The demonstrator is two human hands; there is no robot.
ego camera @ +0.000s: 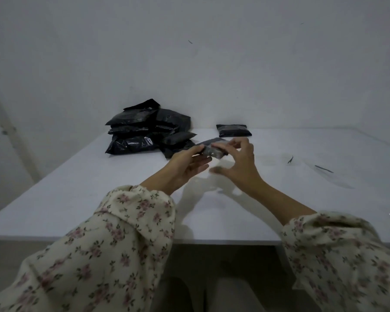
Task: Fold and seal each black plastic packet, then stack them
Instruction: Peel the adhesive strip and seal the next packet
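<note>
Beyond and left of the left hand (185,167), a loose pile of black packets (144,131) sits on the bench (77,188), probably stock kept within reach. That hand pinches the left end of the held packet (212,150), raised off the bench. The right hand (240,163) curls its fingers over the packet's top edge, thumb spread below, likely folding the flap. Just beyond it lies one flat packet (234,130), seemingly finished. Thin strips (324,169) lie further right. No writing is legible.
</note>
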